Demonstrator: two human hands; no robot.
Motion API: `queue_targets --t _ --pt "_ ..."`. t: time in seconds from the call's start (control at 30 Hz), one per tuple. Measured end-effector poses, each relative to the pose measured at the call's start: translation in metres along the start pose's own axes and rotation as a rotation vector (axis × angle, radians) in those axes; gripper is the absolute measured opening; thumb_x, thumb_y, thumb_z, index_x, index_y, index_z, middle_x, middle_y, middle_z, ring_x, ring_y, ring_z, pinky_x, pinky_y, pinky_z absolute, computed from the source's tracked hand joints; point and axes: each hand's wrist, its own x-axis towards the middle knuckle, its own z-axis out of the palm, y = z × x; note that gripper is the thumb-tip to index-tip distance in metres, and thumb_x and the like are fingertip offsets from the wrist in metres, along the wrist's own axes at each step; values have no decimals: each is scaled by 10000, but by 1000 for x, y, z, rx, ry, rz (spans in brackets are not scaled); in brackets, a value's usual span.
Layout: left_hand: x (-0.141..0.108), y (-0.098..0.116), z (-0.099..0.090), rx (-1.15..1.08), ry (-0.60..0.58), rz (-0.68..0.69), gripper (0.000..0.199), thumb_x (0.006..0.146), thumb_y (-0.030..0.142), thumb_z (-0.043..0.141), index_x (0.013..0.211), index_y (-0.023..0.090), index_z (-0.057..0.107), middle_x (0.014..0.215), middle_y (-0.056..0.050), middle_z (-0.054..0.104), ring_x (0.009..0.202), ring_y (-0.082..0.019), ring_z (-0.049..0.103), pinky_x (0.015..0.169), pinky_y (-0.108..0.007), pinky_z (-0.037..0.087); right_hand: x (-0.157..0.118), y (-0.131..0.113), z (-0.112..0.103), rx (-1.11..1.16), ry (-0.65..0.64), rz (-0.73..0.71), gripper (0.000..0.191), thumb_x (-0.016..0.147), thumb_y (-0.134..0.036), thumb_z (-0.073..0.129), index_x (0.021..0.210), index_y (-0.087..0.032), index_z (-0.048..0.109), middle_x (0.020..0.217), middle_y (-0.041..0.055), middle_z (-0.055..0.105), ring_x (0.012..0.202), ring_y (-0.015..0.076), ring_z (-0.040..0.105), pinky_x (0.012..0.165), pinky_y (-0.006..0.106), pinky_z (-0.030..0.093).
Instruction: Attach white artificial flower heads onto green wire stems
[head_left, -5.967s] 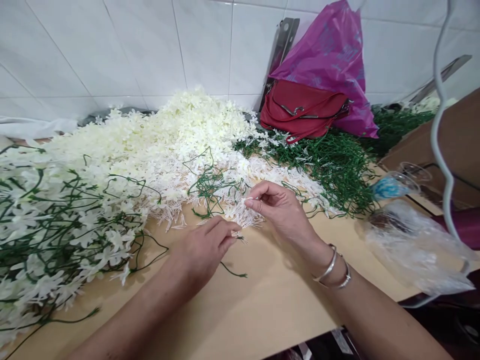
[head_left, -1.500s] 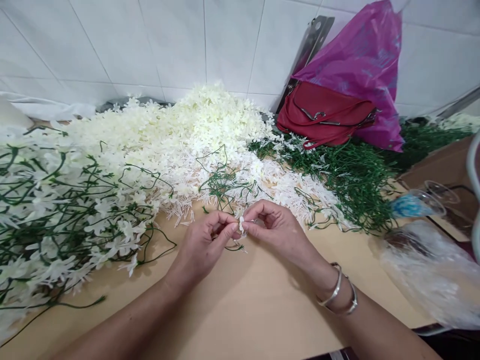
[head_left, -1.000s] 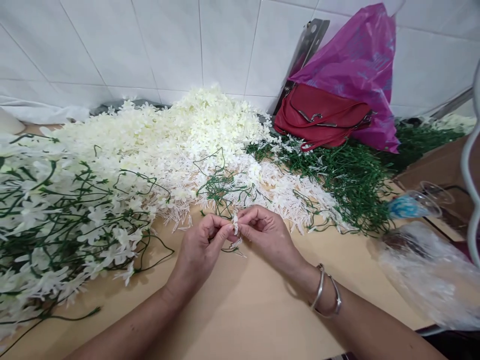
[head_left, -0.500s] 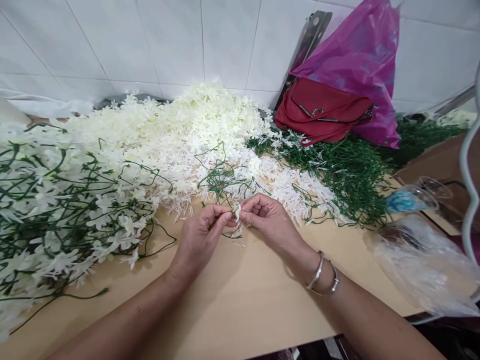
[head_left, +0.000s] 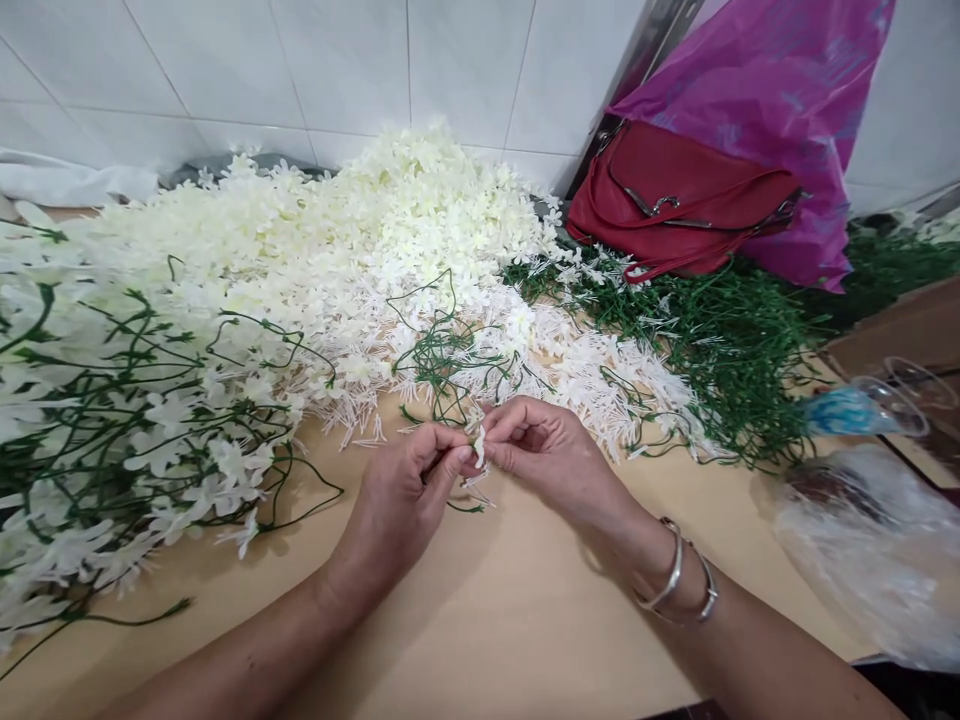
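Note:
Close together over the table, both hands pinch parts of one small artificial flower. My left hand (head_left: pixel 409 485) is closed, thumb against forefinger, on its green stem; a stem end shows below the fingers. With thumb and fingertips my right hand (head_left: pixel 544 450) grips the white flower (head_left: pixel 481 448) at its petals. Thin white stamen pieces stick out beneath it. Just beyond the hands lie a tangle of loose green stems (head_left: pixel 442 360) and scattered white stamens (head_left: pixel 592 365). The exact joint between stem and petals is hidden by the fingertips.
A large heap of white petals (head_left: pixel 420 220) runs along the tiled wall. Flowers on green stems (head_left: pixel 165 440) pile up at left. At right are green stems (head_left: pixel 720 340), a red handbag (head_left: pixel 682 205), a purple plastic bag (head_left: pixel 787 110), a plastic cup (head_left: pixel 855 408) and a clear bag (head_left: pixel 877 550).
The camera view has shifted, so the bags appear farther right. Both hands keep hold of the flower, and the white petals now sit more upright between the fingertips.

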Motion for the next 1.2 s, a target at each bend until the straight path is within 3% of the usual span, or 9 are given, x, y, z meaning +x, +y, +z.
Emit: queue_targets --t 0.13,0.33,0.47,0.57,0.73,0.87,0.97,1.03,1.2 --pt "-1 0 1 63 11 27 128 999 225 608 903 224 691 745 29 751 630 -125 664 611 -223 470 2 -3 0 -22 -19 13 227 789 -347 886 742 -231 697 869 16 717 809 167 685 746 345 568" --pt "-2 0 2 84 57 29 115 1002 242 602 939 207 692 782 4 769 699 -145 713 662 -238 504 0 3 3 -53 -7 -3 199 798 -300 860 736 -217 691 848 12 699 782 153 648 718 315 507" --pt "-2 4 2 5 43 56 131 1025 279 591 988 205 693 834 -17 791 768 -160 758 705 -248 544 -2 -5 0 -28 18 -4 163 799 -312 872 848 -233 738 833 0 714 765 155 638 727 317 503" --pt "-3 7 1 3 101 123 106 1024 265 594 1019 205 681 855 -18 795 803 -157 770 745 -246 552 -1 -17 -7 -71 81 -101 211 778 -305 896 936 -248 767 914 13 745 847 173 656 792 330 520" --pt "-5 13 0 -30 138 67 116 1028 296 595 1038 203 664 733 19 722 706 -143 717 714 -245 531 2 -26 -19 -312 173 -291 87 863 -308 821 886 -244 767 897 30 751 887 207 674 869 380 520" --pt "-19 17 -6 -91 56 -17 165 1030 341 587 1041 198 668 744 15 669 695 -140 677 685 -247 524 2 -22 -25 -587 16 -378 36 924 -256 747 909 -254 780 922 45 734 890 222 669 840 390 505" --pt "-40 15 -17 -61 46 -79 178 1022 351 587 1054 197 670 802 -3 687 707 -145 686 664 -249 539 2 -20 -27 -801 -99 -442 107 884 -264 804 990 -281 798 1005 66 741 988 265 640 893 424 474" --pt "-55 10 -24 23 66 -104 168 1011 335 599 1088 204 669 872 -21 716 735 -157 707 665 -259 558 2 -18 -30 -914 -107 -424 147 836 -210 842 956 -283 800 918 50 743 932 263 614 888 421 439" --pt "-71 3 -29 320 191 86 158 1017 246 581 1156 228 656 1221 -93 695 1093 -221 715 905 -345 596 9 -8 -38 -839 -60 -362 119 813 -138 805 779 -246 768 720 -4 707 730 194 593 772 351 421"
